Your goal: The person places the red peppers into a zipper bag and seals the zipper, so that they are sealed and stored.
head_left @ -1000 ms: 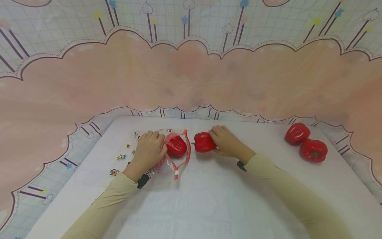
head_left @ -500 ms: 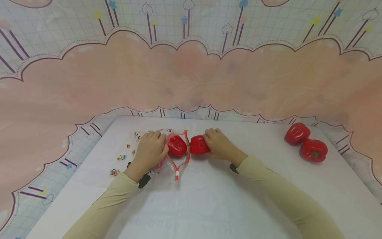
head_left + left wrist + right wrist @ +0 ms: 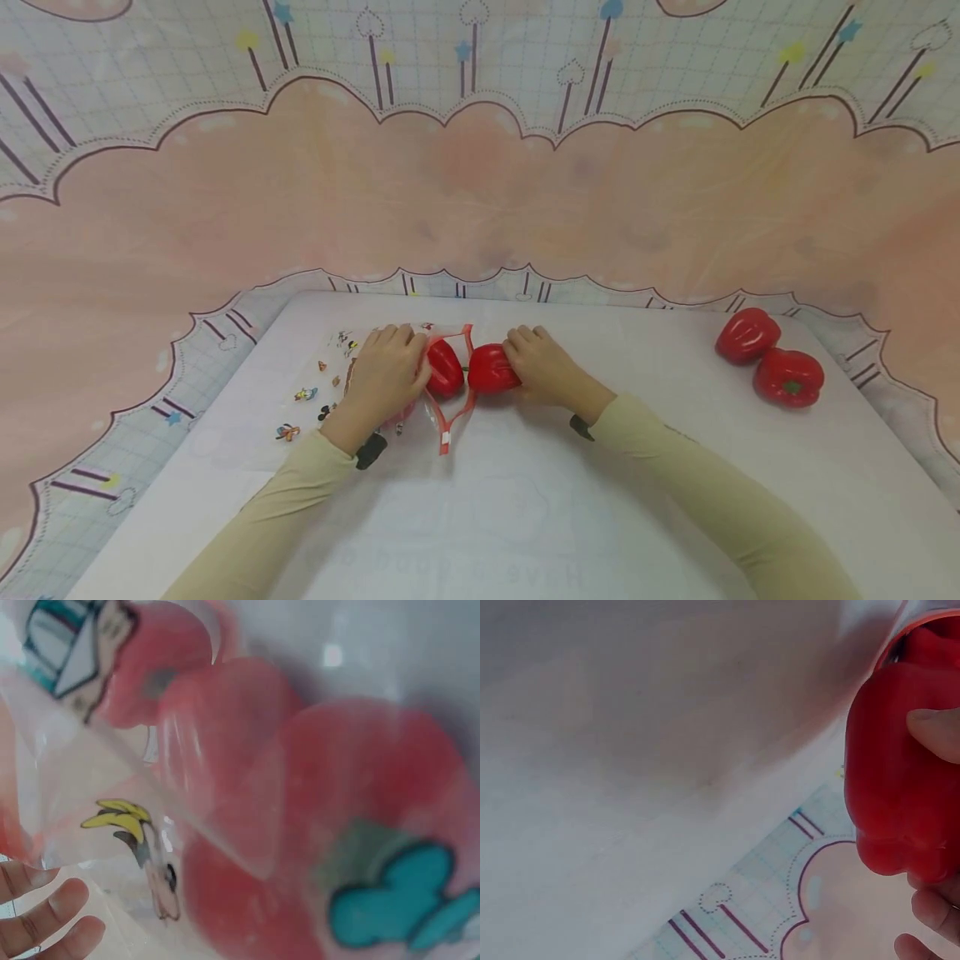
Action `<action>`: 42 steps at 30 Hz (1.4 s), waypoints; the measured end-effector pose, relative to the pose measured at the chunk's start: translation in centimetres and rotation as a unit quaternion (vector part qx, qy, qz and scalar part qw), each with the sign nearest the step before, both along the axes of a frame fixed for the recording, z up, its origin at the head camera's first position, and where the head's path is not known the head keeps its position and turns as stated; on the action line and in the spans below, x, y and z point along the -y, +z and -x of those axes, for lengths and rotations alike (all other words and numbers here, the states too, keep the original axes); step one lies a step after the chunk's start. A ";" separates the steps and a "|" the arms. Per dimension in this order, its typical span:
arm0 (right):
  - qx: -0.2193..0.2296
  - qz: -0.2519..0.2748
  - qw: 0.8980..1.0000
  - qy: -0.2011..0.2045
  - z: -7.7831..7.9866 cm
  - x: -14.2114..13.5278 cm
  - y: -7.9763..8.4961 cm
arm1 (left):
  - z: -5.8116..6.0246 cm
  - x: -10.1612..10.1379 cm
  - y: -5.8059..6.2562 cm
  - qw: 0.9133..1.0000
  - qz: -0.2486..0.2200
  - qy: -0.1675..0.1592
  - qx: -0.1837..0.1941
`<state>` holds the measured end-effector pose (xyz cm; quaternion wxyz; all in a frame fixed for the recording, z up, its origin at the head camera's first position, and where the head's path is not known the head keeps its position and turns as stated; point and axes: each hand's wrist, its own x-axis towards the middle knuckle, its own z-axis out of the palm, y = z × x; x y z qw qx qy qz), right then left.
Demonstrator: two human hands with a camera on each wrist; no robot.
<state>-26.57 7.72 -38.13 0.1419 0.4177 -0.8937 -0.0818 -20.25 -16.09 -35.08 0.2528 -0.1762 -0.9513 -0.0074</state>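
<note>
A clear zip bag [image 3: 442, 421] with a red-orange zip edge and cartoon prints lies on its side, its mouth facing right. My left hand [image 3: 386, 371] holds the bag's upper film near the mouth. A red bell pepper [image 3: 446, 369] sits just inside the opening; more red peppers [image 3: 360, 765] show through the film in the left wrist view. My right hand [image 3: 547, 367] grips another red bell pepper [image 3: 491, 369] by its blunt end, thumb along its side in the right wrist view. Its stem end points left, at the bag's mouth.
Two more red bell peppers [image 3: 747, 336] [image 3: 789, 378] rest side by side at the right of the white table [image 3: 525, 492]. A patterned cloth [image 3: 480, 192] hangs behind the table and borders its sides.
My right hand has brought its pepper leftward, from just outside the bag to the zip edge of its mouth. My left hand has shifted slightly right on the bag.
</note>
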 end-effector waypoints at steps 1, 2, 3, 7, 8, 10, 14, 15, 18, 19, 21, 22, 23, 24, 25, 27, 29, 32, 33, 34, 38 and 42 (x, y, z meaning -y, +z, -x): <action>-0.001 0.000 1.000 0.001 0.0 0.1 0.0 | 0.0 -0.1 0.0 1.000 0.000 -0.001 -0.001; -0.001 0.001 1.000 0.001 -0.1 0.2 0.0 | 0.1 -0.1 0.0 1.000 -0.001 -0.004 -0.003; 0.001 0.003 1.000 0.002 -0.1 0.3 0.1 | 0.1 -0.2 0.0 1.000 -0.002 -0.007 -0.007; 0.008 0.002 1.000 0.005 -0.3 0.8 0.1 | 0.4 -0.3 -0.1 1.000 -0.002 -0.014 -0.018; 0.011 0.000 1.000 0.005 -0.3 0.9 0.1 | 0.5 -0.3 -0.1 1.000 -0.002 -0.016 -0.020; 0.020 -0.001 1.000 0.004 -0.4 1.2 0.2 | 0.7 -0.4 -0.1 1.000 0.002 -0.015 -0.024; 0.031 0.006 1.000 0.003 -0.5 1.8 0.2 | 0.8 -0.5 0.0 1.000 0.000 -0.014 -0.024; 0.031 0.009 0.999 0.004 -0.5 2.0 0.2 | 0.7 -0.5 0.1 1.000 -0.003 -0.013 -0.020; 0.025 0.012 1.000 0.007 -0.4 2.4 0.1 | 0.8 -0.5 0.0 1.000 -0.012 -0.009 -0.006; 0.024 0.013 1.000 0.008 -0.3 2.6 0.0 | 0.8 -0.5 -0.1 1.000 -0.015 -0.008 -0.002; 0.021 0.015 1.000 0.008 -0.2 2.9 0.0 | 0.8 -0.5 -0.2 1.000 -0.019 -0.006 0.003; 0.021 0.018 1.000 0.009 -0.1 3.1 -0.1 | 0.8 -0.4 -0.3 1.000 -0.021 -0.007 0.002; 0.021 0.021 1.000 0.010 -0.1 3.2 -0.1 | 0.9 -0.4 -0.4 1.000 -0.022 -0.008 -0.001; 0.021 0.023 0.999 0.010 0.0 3.4 -0.1 | 0.9 -0.3 -0.4 1.000 -0.023 -0.010 -0.005; 0.021 0.027 0.999 0.011 0.0 3.5 -0.1 | 0.9 -0.3 -0.5 1.000 -0.024 -0.012 -0.010; 0.019 0.034 0.999 0.014 0.0 3.6 0.0 | 1.0 -0.3 -0.6 0.999 -0.026 -0.017 -0.018; 0.012 0.040 0.999 0.019 0.0 3.7 -0.1 | 1.1 -0.2 -0.7 0.999 -0.025 -0.020 -0.023; 0.003 0.057 0.998 0.029 0.1 3.8 -0.3 | 1.1 -0.1 -0.7 0.999 -0.023 -0.022 -0.026; 0.001 0.063 0.997 0.032 0.1 3.8 -0.3 | 1.0 -0.1 -0.7 0.999 -0.022 -0.021 -0.025; 0.001 0.069 0.997 0.035 0.1 3.8 -0.4 | 1.0 -0.1 -0.7 0.999 -0.020 -0.020 -0.025; 0.018 0.082 0.996 0.036 0.0 4.1 -0.4 | 0.9 -0.1 -0.5 0.999 -0.020 -0.014 -0.020; 0.034 0.080 0.996 0.034 0.1 4.6 -0.6 | 1.0 -0.3 -0.4 0.999 -0.022 -0.011 -0.024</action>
